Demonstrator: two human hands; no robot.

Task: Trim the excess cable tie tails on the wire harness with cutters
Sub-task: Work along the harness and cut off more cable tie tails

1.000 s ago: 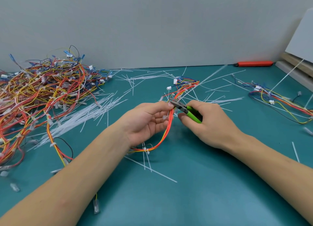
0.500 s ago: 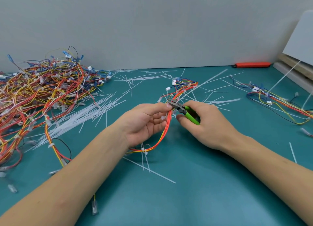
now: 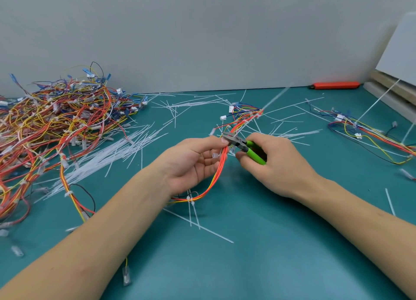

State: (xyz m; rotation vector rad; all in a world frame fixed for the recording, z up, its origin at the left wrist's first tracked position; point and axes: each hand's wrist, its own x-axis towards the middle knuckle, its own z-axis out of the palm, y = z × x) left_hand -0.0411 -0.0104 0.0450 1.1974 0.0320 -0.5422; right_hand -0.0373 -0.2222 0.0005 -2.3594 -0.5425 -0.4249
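Your left hand (image 3: 191, 162) pinches the wire harness (image 3: 216, 176) near its top, fingers curled round the orange-yellow bundle. Your right hand (image 3: 274, 164) grips the green-handled cutters (image 3: 243, 145), tip touching the harness by your left fingertips. The harness loops down over the teal table (image 3: 258, 254), above loose cable tie tails (image 3: 198, 223). Harness pile (image 3: 51, 124) far left, another harness (image 3: 364, 131) right, orange tool (image 3: 335, 85) at the wall.
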